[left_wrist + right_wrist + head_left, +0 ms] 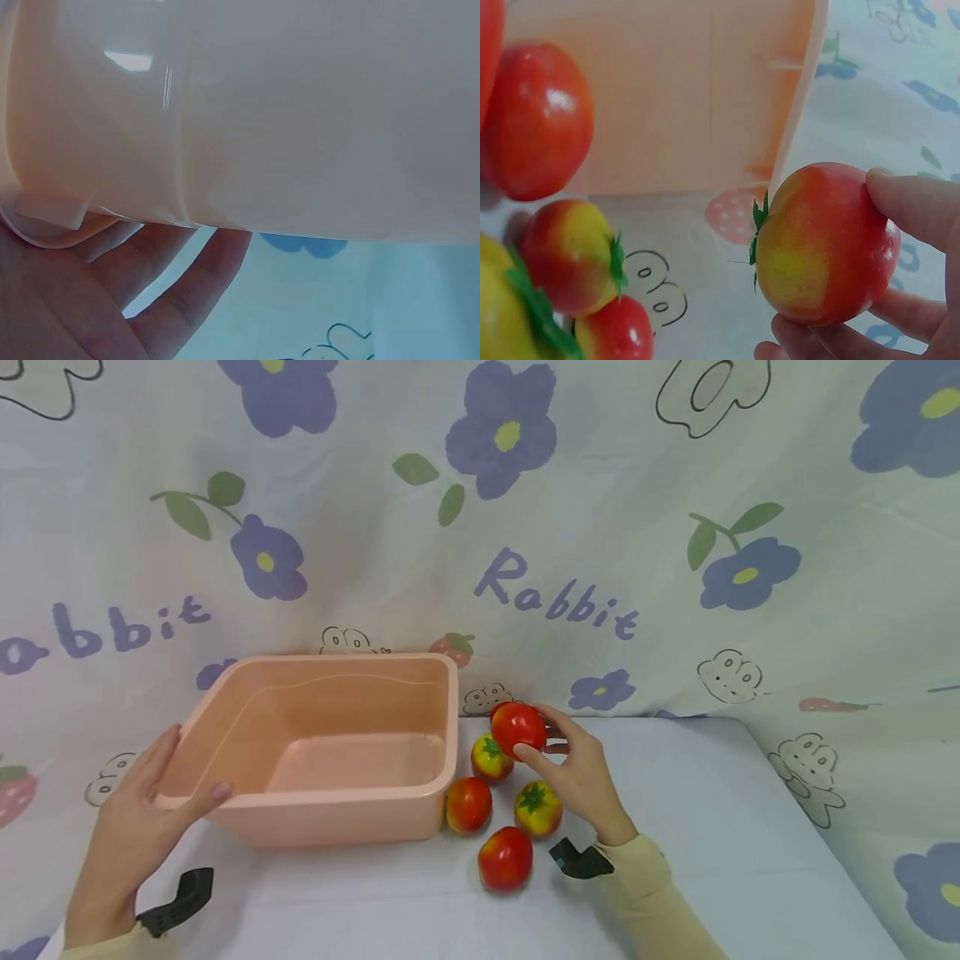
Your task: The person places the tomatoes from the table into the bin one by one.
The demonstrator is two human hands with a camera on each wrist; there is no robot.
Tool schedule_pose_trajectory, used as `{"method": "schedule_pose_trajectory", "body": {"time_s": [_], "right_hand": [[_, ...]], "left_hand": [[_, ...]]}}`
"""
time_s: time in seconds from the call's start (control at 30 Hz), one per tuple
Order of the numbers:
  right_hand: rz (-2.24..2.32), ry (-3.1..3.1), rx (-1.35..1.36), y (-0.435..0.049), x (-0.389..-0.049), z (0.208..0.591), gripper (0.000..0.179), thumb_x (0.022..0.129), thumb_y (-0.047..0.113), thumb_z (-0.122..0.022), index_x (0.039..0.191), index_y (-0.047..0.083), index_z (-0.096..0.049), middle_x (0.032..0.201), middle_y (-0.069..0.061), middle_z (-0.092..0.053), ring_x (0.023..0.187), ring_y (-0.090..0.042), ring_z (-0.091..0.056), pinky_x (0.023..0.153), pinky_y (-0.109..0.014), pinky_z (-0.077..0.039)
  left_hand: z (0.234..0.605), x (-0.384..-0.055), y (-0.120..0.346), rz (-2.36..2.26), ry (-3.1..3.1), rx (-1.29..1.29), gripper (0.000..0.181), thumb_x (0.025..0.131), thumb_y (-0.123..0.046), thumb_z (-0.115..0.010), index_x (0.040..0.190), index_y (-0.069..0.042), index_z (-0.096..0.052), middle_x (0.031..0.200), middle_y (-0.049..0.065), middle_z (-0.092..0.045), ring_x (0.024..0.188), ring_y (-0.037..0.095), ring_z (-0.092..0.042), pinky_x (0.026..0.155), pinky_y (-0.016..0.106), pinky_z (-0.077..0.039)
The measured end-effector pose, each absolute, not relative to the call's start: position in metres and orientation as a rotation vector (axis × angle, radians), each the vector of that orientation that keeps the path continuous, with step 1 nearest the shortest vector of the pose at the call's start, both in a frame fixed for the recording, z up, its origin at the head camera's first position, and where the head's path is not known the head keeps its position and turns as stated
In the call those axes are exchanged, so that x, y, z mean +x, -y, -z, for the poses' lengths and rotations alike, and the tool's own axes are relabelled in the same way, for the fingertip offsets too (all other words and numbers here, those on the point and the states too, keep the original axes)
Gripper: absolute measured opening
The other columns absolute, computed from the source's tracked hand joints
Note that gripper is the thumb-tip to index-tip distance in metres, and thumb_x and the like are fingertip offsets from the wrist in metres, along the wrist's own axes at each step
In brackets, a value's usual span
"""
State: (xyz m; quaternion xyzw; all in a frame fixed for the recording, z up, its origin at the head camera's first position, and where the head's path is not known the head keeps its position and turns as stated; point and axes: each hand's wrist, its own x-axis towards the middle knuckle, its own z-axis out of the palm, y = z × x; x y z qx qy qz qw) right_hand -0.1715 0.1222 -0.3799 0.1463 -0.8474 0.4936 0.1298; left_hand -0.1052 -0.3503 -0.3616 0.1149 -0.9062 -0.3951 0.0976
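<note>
My left hand (135,822) grips the left end of a peach-coloured plastic basin (330,817), thumb over the rim and the other fingers along the outside wall. In the left wrist view those fingers (202,289) lie under the basin's side. Between thumb and fingertips my right hand (588,777) holds a red tomato (519,728), raised just right of the basin. The right wrist view shows a yellow patch and green calyx on this tomato (825,247). Below it are a red-yellow tomato (491,764), a yellowish tomato (538,814) and two red tomatoes (469,806).
Another red tomato (498,708) is mostly hidden behind the held one. All stand on a white-covered table (697,827), close to the basin's right wall. A patterned cloth (360,568) with flowers and rabbits hangs behind. The visible basin floor (352,764) is bare.
</note>
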Motion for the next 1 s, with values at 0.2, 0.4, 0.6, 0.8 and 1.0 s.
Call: {"method": "schedule_pose_trajectory", "body": {"time_s": [0.2,0.4,0.6,0.8,1.0], "right_hand": [[-1.489,2.408,0.446,-0.111,-0.170,0.374,0.062,0.088,0.030,-0.079,0.142,0.010,-0.056,0.129,-0.004,-0.065,0.111,-0.022,-0.061,0.089,-0.043,-0.060],[-1.514,2.361,0.468,-0.101,-0.169,0.369,0.060,0.088,0.030,-0.079,0.141,0.014,-0.057,0.128,-0.001,-0.066,0.110,-0.019,-0.062,0.088,-0.040,-0.060],[-1.552,2.324,0.486,-0.090,-0.168,0.363,0.061,0.088,0.028,-0.079,0.142,0.013,-0.056,0.127,0.000,-0.066,0.109,-0.017,-0.061,0.088,-0.041,-0.060],[-1.626,2.273,0.532,-0.080,-0.168,0.354,0.060,0.089,0.029,-0.078,0.142,0.013,-0.056,0.127,0.002,-0.066,0.109,-0.017,-0.062,0.090,-0.049,-0.059],[-1.661,2.239,0.585,-0.069,-0.169,0.348,0.058,0.088,0.027,-0.079,0.141,0.015,-0.057,0.124,0.001,-0.067,0.108,-0.018,-0.063,0.091,-0.046,-0.059]], "left_hand": [[0.363,-0.105,0.352,1.185,2.678,0.346,0.106,0.088,-0.043,-0.076,0.162,-0.028,-0.001,0.168,0.014,-0.001,0.147,0.056,-0.008,0.106,0.082,-0.010],[0.360,-0.104,0.350,1.172,2.680,0.374,0.106,0.089,-0.043,-0.075,0.162,-0.026,0.000,0.167,0.016,0.000,0.146,0.057,-0.009,0.107,0.082,-0.011],[0.361,-0.105,0.350,1.176,2.682,0.391,0.107,0.088,-0.044,-0.076,0.162,-0.028,0.000,0.168,0.015,0.000,0.146,0.057,-0.010,0.106,0.082,-0.012],[0.364,-0.105,0.351,1.192,2.663,0.383,0.108,0.087,-0.043,-0.077,0.162,-0.027,-0.001,0.168,0.014,-0.002,0.147,0.055,-0.011,0.107,0.082,-0.012],[0.362,-0.109,0.348,1.196,2.663,0.411,0.108,0.087,-0.044,-0.077,0.162,-0.027,-0.001,0.168,0.015,-0.002,0.145,0.057,-0.013,0.106,0.082,-0.015]]}}
